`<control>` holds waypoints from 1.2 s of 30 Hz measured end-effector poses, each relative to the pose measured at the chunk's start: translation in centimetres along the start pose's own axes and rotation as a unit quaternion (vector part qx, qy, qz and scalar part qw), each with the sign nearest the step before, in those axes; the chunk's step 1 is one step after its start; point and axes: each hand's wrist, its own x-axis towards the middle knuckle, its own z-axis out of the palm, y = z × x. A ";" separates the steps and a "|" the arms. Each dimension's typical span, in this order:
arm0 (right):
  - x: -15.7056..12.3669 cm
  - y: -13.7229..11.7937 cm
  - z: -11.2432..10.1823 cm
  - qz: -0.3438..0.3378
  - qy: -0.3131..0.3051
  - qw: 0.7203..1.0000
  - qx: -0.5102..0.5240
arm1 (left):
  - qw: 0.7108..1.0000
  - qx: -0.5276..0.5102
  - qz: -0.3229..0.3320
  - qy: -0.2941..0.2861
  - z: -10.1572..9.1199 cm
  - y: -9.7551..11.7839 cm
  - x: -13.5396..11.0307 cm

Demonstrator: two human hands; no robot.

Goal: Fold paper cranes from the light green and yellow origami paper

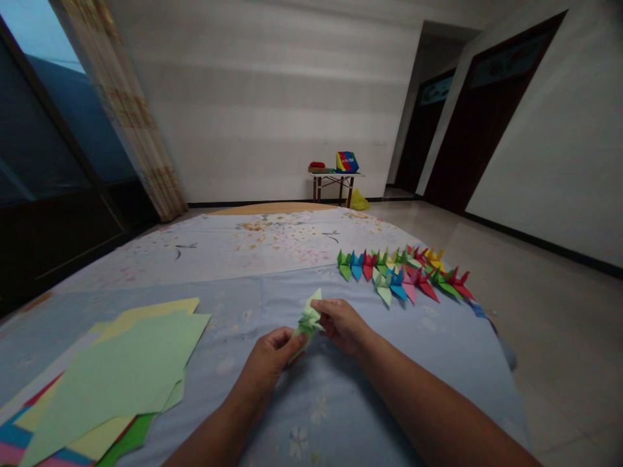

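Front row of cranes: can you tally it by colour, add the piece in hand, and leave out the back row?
Pale green crane: 1
Blue crane: 1
Pink crane: 1
Red cranes: 2
Green crane: 1
Held piece, pale green: 1
Total: 7

A slender, pale green folded-paper form [309, 319] tilts at six o'clock from the view's centre, its pointed tip aimed at one o'clock, its partly hidden lower end at seven. Layered folds bunch around its middle, a small point jutting toward four.
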 end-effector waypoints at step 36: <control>-0.2 -0.1 0.3 -0.027 0.000 0.991 -0.132 | 0.998 -0.033 0.024 0.044 0.1 0.9 -0.2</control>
